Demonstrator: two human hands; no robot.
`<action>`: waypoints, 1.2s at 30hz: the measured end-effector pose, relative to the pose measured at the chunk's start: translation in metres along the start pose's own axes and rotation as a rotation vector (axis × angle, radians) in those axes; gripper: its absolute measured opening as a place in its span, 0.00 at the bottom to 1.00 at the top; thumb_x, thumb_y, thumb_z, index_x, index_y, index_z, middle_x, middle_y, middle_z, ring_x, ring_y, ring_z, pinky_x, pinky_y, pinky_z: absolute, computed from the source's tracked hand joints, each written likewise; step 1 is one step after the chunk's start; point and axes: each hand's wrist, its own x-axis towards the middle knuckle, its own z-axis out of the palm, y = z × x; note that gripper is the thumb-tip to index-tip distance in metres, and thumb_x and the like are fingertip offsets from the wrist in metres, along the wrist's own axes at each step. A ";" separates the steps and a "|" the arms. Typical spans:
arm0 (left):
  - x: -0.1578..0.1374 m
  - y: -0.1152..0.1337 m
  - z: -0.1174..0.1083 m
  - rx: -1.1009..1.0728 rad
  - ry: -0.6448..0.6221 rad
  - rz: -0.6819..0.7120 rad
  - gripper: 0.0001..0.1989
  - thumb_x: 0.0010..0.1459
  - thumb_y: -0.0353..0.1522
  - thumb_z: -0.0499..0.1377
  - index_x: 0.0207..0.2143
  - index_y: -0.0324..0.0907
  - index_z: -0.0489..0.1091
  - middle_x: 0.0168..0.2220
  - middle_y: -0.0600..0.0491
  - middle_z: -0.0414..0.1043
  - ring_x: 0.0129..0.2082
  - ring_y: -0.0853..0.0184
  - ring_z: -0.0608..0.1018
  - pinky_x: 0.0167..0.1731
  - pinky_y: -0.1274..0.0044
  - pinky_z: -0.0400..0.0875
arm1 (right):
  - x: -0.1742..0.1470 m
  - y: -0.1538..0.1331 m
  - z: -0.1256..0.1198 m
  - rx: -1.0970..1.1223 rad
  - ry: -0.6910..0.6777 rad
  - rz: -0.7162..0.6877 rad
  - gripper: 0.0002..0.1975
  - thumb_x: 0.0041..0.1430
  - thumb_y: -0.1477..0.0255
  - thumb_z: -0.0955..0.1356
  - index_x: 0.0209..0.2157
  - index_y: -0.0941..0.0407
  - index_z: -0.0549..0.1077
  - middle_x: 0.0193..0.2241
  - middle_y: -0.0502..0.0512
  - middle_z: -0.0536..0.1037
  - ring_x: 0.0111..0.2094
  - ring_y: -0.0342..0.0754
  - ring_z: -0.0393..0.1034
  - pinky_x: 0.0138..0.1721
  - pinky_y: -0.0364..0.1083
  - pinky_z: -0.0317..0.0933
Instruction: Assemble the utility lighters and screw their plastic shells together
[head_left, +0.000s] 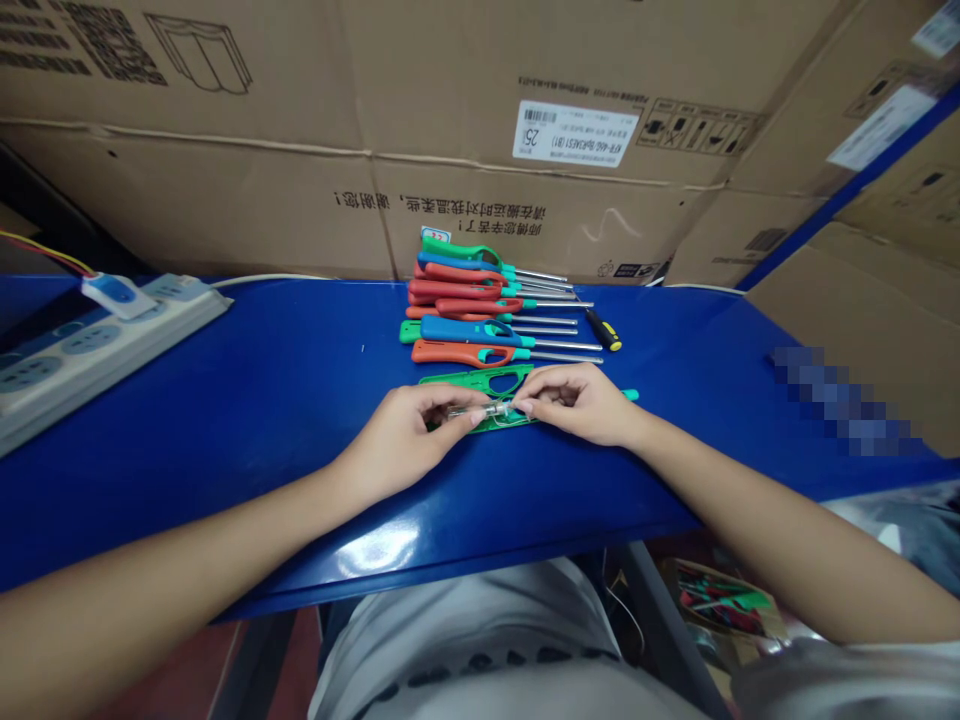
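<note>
On the blue table, my left hand pinches a small clear gas tank with a metal-looking end between thumb and fingers. My right hand is closed at that tank's right end, its thumb and forefinger pressed together; what exactly they pinch is too small to make out. Beneath both hands lies an opened green lighter casing, one half with its trigger loop behind my fingers. A teal tip shows just beyond my right hand. Parts of the casing are hidden by my hands.
Several long-nosed lighters in red, blue, green and orange lie stacked behind my hands. A black and yellow screwdriver is beside their rods. A power strip sits at left. Cardboard stands behind; a box of parts is below right.
</note>
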 end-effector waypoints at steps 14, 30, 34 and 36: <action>-0.001 0.000 0.003 -0.049 0.067 -0.005 0.13 0.58 0.37 0.63 0.42 0.40 0.81 0.41 0.49 0.83 0.40 0.61 0.83 0.43 0.72 0.77 | -0.001 -0.003 0.002 -0.016 -0.003 0.013 0.14 0.58 0.61 0.72 0.34 0.60 0.79 0.27 0.54 0.77 0.23 0.39 0.63 0.23 0.40 0.57; 0.000 -0.002 0.000 -0.074 0.046 -0.021 0.15 0.57 0.38 0.66 0.45 0.41 0.81 0.43 0.49 0.83 0.39 0.60 0.83 0.40 0.72 0.78 | 0.002 -0.003 0.001 0.120 0.022 0.063 0.14 0.57 0.60 0.73 0.33 0.58 0.77 0.23 0.48 0.73 0.16 0.35 0.58 0.16 0.39 0.51; -0.001 -0.005 -0.002 0.074 0.014 0.029 0.14 0.57 0.38 0.66 0.45 0.43 0.81 0.44 0.50 0.82 0.38 0.60 0.83 0.39 0.72 0.76 | 0.003 -0.002 0.001 0.122 0.028 0.086 0.16 0.57 0.59 0.73 0.32 0.58 0.76 0.20 0.46 0.70 0.16 0.36 0.57 0.16 0.39 0.50; -0.001 -0.005 -0.002 0.102 0.009 0.038 0.14 0.58 0.38 0.65 0.45 0.43 0.81 0.44 0.50 0.83 0.38 0.61 0.82 0.39 0.73 0.76 | 0.004 -0.004 0.002 0.128 0.039 0.074 0.16 0.56 0.59 0.73 0.32 0.58 0.76 0.20 0.46 0.70 0.16 0.35 0.57 0.17 0.39 0.50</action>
